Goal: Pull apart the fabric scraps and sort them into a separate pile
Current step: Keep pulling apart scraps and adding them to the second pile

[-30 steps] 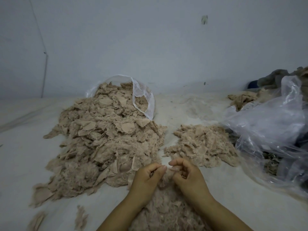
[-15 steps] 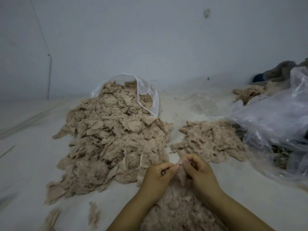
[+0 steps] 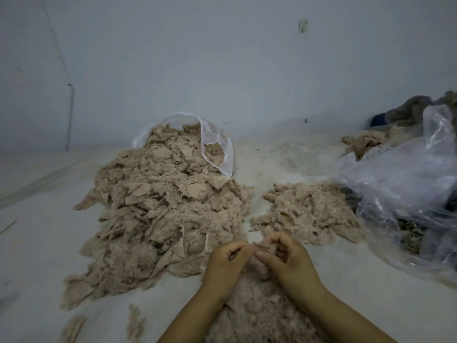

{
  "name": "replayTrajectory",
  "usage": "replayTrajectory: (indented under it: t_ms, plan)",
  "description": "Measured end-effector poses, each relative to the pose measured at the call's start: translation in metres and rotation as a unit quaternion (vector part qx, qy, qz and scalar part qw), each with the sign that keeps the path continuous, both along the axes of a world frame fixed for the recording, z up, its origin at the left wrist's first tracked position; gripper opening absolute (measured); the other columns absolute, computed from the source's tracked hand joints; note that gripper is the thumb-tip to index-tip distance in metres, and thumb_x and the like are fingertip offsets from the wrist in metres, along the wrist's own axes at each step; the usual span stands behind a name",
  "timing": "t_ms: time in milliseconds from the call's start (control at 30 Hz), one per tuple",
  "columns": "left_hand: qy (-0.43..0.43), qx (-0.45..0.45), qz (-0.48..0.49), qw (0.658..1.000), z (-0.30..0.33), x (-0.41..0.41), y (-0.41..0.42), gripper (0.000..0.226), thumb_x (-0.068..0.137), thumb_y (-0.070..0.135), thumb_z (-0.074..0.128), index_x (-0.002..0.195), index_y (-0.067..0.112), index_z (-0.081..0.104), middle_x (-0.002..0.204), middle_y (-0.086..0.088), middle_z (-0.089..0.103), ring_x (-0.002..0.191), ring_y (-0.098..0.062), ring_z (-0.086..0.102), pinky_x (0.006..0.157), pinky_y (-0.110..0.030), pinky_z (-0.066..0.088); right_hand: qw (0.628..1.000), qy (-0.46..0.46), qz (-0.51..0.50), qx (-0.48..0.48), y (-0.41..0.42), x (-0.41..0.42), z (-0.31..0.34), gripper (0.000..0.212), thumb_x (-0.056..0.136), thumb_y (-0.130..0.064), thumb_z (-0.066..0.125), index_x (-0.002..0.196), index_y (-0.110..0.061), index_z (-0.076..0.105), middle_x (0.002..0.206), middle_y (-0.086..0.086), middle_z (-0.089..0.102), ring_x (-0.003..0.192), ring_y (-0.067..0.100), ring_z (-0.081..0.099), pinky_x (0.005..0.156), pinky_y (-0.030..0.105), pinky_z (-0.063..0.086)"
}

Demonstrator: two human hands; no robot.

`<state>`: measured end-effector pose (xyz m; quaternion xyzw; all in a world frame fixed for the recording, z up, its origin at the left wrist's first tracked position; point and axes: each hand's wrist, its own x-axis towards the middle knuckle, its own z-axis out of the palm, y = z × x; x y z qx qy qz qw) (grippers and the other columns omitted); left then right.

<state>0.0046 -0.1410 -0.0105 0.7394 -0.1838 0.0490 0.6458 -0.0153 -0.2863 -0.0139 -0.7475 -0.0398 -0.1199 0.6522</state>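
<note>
A big heap of beige fabric scraps (image 3: pixel 160 214) spills out of a clear plastic bag (image 3: pixel 217 147) at the left. A smaller pile of beige scraps (image 3: pixel 306 211) lies to its right. More fluffy scrap material (image 3: pixel 254 315) sits between my forearms at the bottom. My left hand (image 3: pixel 222 268) and my right hand (image 3: pixel 289 261) meet just in front of both piles. Their fingertips pinch one small fabric scrap (image 3: pixel 262 246) between them, thumbs and forefingers curled on it.
A large crumpled clear plastic bag (image 3: pixel 405 194) fills the right side, with dark and tan cloth (image 3: pixel 366 142) behind it. Loose scraps (image 3: pixel 133 323) lie at the lower left on the white floor (image 3: pixel 37 243). A pale wall (image 3: pixel 222 58) closes the back.
The camera has shifted slightly, so the piles sit further right in view. Both hands stay together on the small scrap, the fingers working it a little.
</note>
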Motion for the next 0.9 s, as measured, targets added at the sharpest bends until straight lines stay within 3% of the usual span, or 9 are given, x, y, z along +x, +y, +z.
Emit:
replayTrajectory:
  t_ms: [100,233,367,533,633,700,800,900]
  plan:
    - [0.009,-0.009,0.022,1.000,0.000,0.004,0.002,0.033,0.093,0.012,0.054,0.064,0.017,0.067,0.055,0.009,0.048,0.052,-0.004,0.042,0.054,-0.021,0.035,1.000,-0.009,-0.014,0.012,-0.001,0.002,0.002,0.018,0.079,-0.005,0.074,0.083,-0.017,0.062,0.076,-0.001,0.064,0.070,0.010,0.060,0.063,0.019,0.048]
    - [-0.001,0.010,0.035,0.999,0.002,0.007,0.002,0.049,0.095,0.014,0.052,0.051,0.035,0.058,0.048,0.014,0.043,0.047,0.001,0.036,0.050,-0.017,0.030,0.998,-0.019,-0.030,0.049,-0.002,0.004,0.004,0.020,0.080,0.001,0.071,0.085,-0.015,0.060,0.074,0.007,0.060,0.066,0.011,0.057,0.060,0.019,0.046]
    - [-0.020,0.027,0.041,0.999,0.001,0.004,-0.001,0.045,0.095,0.013,0.053,0.052,0.030,0.056,0.050,0.015,0.046,0.050,0.002,0.039,0.052,-0.014,0.033,0.995,-0.037,-0.056,0.072,-0.005,0.008,0.005,0.021,0.082,0.003,0.068,0.084,-0.015,0.058,0.066,-0.002,0.057,0.055,0.001,0.053,0.053,0.012,0.043]
    - [-0.009,0.037,0.066,0.997,0.002,0.007,0.008,0.024,0.094,0.021,0.054,0.074,0.018,0.068,0.072,0.007,0.062,0.069,-0.006,0.056,0.066,-0.019,0.044,0.984,-0.037,-0.117,0.127,-0.024,0.013,0.007,0.011,0.087,-0.002,0.064,0.087,-0.011,0.058,0.077,0.009,0.060,0.067,0.018,0.055,0.059,0.027,0.046]
    - [-0.010,0.056,0.015,0.998,0.004,0.001,0.004,0.019,0.090,0.029,0.057,0.074,0.028,0.066,0.077,0.014,0.062,0.074,-0.005,0.057,0.070,-0.015,0.044,0.993,-0.011,-0.042,0.105,-0.017,0.010,0.004,0.009,0.086,-0.008,0.067,0.084,-0.013,0.059,0.062,-0.001,0.061,0.057,0.012,0.055,0.057,0.027,0.045]
    - [-0.009,0.056,-0.007,0.998,0.003,-0.002,-0.003,0.010,0.089,0.024,0.061,0.084,0.024,0.070,0.087,0.007,0.068,0.084,-0.007,0.062,0.075,-0.019,0.048,0.997,0.004,0.008,0.082,-0.005,0.007,0.001,0.010,0.085,-0.010,0.068,0.080,-0.014,0.060,0.060,0.003,0.060,0.054,0.014,0.054,0.055,0.028,0.044]
    - [-0.016,0.045,0.000,0.999,0.003,-0.003,-0.006,0.018,0.091,0.018,0.059,0.075,0.011,0.066,0.068,0.004,0.060,0.064,-0.007,0.054,0.062,-0.021,0.042,1.000,-0.006,-0.004,-0.002,0.001,0.005,-0.001,0.008,0.089,-0.017,0.064,0.083,-0.020,0.061,0.070,0.008,0.063,0.063,0.016,0.058,0.059,0.030,0.046]
    - [0.007,-0.003,0.040,0.999,0.006,0.000,-0.003,0.024,0.091,0.014,0.059,0.067,0.013,0.061,0.055,0.009,0.049,0.053,-0.001,0.043,0.054,-0.016,0.036,0.997,-0.029,-0.019,-0.073,0.000,-0.001,0.001,0.016,0.086,-0.026,0.067,0.097,-0.031,0.056,0.087,-0.007,0.060,0.073,0.001,0.057,0.063,0.015,0.046]
